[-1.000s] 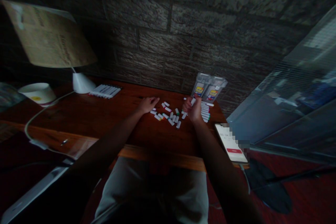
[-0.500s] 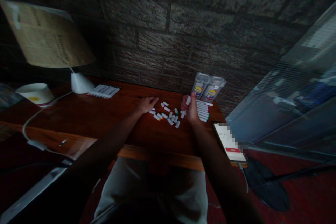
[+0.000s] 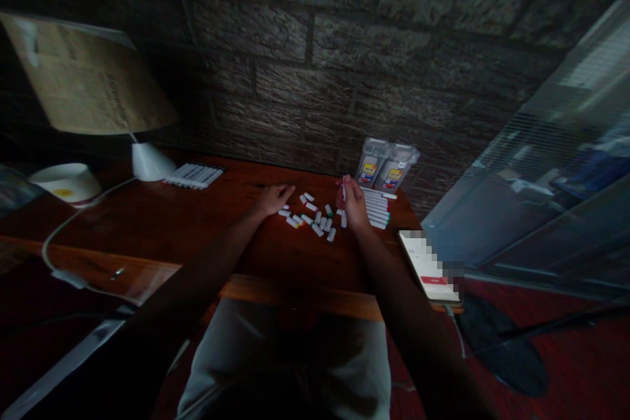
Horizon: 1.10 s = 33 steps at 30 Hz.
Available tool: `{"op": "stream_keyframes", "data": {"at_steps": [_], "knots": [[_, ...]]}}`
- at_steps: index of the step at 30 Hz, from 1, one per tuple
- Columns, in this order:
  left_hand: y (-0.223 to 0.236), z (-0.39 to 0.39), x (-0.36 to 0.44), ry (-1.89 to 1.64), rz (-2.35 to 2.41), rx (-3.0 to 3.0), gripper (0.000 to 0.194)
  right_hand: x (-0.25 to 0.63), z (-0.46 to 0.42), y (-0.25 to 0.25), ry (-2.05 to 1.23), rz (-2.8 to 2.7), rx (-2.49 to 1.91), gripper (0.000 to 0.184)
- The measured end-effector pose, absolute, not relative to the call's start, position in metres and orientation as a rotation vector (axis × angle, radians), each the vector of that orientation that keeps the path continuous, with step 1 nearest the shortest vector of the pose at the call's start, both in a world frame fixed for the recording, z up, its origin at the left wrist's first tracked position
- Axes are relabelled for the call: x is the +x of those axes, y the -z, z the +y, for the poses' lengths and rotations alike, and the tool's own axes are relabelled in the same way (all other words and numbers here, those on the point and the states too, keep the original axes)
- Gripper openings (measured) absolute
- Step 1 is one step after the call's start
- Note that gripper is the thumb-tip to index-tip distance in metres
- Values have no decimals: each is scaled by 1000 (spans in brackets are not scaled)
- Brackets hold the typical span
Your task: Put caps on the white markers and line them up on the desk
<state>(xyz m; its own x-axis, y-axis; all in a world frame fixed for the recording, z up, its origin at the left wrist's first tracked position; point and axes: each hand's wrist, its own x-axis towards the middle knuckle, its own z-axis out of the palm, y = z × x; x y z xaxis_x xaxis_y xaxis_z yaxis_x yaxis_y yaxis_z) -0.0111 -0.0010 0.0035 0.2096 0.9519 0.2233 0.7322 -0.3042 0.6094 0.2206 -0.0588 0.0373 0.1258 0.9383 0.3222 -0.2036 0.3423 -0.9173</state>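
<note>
At the near side, below the front edge of a wooden desk (image 3: pixel 300 266), are the light trousers (image 3: pixel 226 354) of the seated person. A smartphone (image 3: pixel 422 261) lies face up at the desk's near right corner, its lit screen partly pixelated; a white cable (image 3: pixel 457 331) hangs from its near end.

Both forearms extend across the desk. Between the hands lie loose white marker caps (image 3: pixel 323 223), scattered at various angles, some with coloured ends. The left hand (image 3: pixel 273 199) rests beside the left side of this group, fingers released and loosely extended toward the right. The right hand (image 3: pixel 353 205) is positioned at the group's right side, fingers closed around a slim white marker piece (image 3: pixel 344 189), held raised; cap or barrel cannot be determined.

Directly right of the right hand, white markers (image 3: pixel 378 209) lie side by side in 1 column. Behind them, 2 transparent plastic cases (image 3: pixel 392 174) with yellow labels lean near the wall.

On the left, a second row of white markers (image 3: pixel 194 175) lies beside the white base of a table lamp (image 3: pixel 88 82); a paper cup (image 3: pixel 67 185) stands farther left. A stone block wall (image 3: pixel 275 33) forms the background.
</note>
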Motion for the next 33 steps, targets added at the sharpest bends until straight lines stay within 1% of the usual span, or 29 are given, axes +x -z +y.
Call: {"op": "stream_keyframes", "data": {"at_steps": [6,10,28,33], "knots": [[-6,-3,-11,-794,1554,2124,48,220,-62,-38,-944,-1194,-852,48],[-6,-2,-10,-820,1557,2124,45,220,-66,-41,-925,-1216,-877,48],[-4,-1,-10,-833,1547,2103,44,216,-61,-37,-950,-1120,-886,33],[-2,0,-12,-820,1548,2101,44,217,-62,-38,-945,-1140,-906,33]]}}
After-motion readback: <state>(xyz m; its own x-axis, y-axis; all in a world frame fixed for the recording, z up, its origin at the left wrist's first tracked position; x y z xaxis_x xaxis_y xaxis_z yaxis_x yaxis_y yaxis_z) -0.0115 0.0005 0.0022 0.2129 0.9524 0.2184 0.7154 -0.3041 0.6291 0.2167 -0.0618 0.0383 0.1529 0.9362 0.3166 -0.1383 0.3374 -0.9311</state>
